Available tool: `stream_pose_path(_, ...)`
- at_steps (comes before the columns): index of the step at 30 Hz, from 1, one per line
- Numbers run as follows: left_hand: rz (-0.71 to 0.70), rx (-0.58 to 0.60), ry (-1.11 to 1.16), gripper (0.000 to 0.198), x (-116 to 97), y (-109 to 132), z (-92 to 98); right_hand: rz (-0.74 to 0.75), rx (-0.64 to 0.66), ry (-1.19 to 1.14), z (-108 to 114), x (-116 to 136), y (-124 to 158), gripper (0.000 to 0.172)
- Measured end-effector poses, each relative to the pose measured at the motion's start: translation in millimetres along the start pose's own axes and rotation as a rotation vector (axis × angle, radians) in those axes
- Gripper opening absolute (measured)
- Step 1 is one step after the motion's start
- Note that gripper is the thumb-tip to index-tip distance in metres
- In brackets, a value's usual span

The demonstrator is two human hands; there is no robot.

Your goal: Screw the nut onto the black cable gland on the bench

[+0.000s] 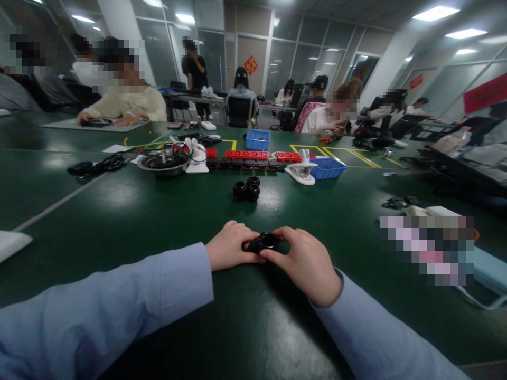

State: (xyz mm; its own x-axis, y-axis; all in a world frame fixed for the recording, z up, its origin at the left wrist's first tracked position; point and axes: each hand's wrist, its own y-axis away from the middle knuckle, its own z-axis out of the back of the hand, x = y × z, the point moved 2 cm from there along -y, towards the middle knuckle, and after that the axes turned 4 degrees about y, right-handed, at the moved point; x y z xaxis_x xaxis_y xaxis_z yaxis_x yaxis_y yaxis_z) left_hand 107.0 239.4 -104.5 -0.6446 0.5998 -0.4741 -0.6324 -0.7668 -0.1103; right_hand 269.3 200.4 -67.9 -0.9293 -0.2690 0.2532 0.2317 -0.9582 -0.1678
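Note:
Both hands meet low over the green table at a glossy black round part with a ring-shaped open top (268,241); its exact kind I cannot make out. My left hand (231,246) grips its left side, thumb and fingers closed on a dark section. From the right, my right hand (303,256) pinches the ring between thumb and forefinger. Some of the part is hidden behind the fingers. Just beyond the hands stands a cluster of similar black round parts (246,190), grouped close together and touched by neither hand.
Farther back are a metal bowl (162,170) with black cables, white clip stands (303,170), red power strips (246,154) and blue baskets (257,140). A light-blue object (489,269) lies at right, a white object (13,244) at left. Several people sit around.

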Motion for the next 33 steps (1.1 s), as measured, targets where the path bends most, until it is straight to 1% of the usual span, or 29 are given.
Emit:
stream_pose_path(22,-0.002,0.004,0.014,0.035,0.6,-1.3,-0.6,0.008,0.027,-0.008,1.7,1.6,-0.1,0.024)
stream_pose_path(29,-0.01,0.003,0.009,0.036,2.8,-0.5,-2.0,0.109,-0.007,-0.032,-1.8,3.0,-1.8,0.024)
stream_pose_path(33,-0.015,-0.003,-0.011,0.035,3.3,0.6,-2.1,0.184,-0.03,-0.071,-4.3,7.6,-3.9,0.028)
